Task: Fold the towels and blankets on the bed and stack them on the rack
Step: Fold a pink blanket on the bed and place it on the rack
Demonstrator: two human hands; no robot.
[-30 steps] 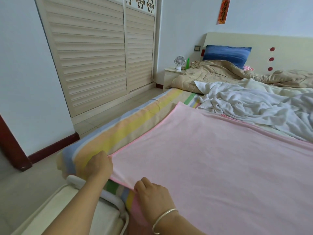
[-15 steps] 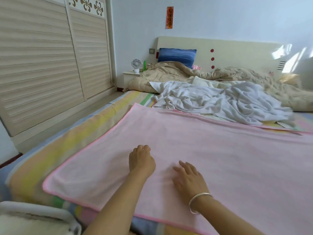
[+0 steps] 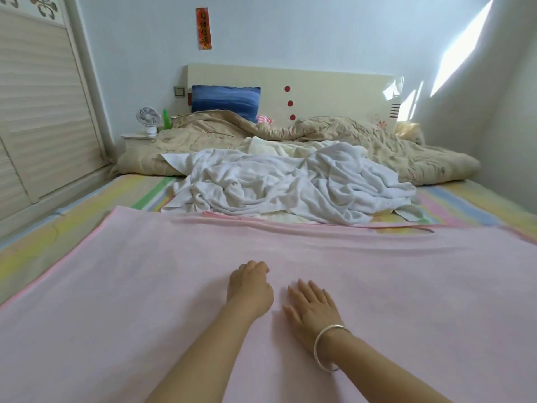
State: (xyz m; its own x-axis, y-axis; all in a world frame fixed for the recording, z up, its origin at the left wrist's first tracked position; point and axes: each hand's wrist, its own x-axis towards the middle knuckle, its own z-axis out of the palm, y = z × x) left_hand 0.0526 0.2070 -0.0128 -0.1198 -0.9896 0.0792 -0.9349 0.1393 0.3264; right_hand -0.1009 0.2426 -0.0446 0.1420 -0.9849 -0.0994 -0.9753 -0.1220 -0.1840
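Both forearms reach forward over the pink towel [image 3: 145, 301], which lies spread flat across the foot of the bed and fills the near part of the view. The left hand [image 3: 250, 289] rests on the middle of the pink towel with its fingers curled under and its knuckles on the cloth. Just right of it the right hand [image 3: 312, 308] lies palm down on the pink towel, fingers straight and slightly spread, pressing the cloth flat. A silver bangle [image 3: 328, 349] circles the right wrist.

One second ago both hands pinched the pink towel's near left corner at the bed's edge. Half a second ago they were already on the cloth, the left curled and the right flat as now, but the pink towel's near hem and a white rail still showed below them. Now the hem and rail are out of view and the hands sit further in.

The striped sheet [image 3: 58, 228] shows along the pink towel's left side and beyond its far edge. A crumpled white towel [image 3: 290, 181] lies heaped just past that far edge, touching it. Beyond the pink towel, further still, lie a beige quilt [image 3: 377, 141], a blue pillow [image 3: 225, 98] and the headboard [image 3: 334, 88]. Far left of the pink towel stand a small fan [image 3: 148, 117] and a slatted wardrobe [image 3: 37, 112].
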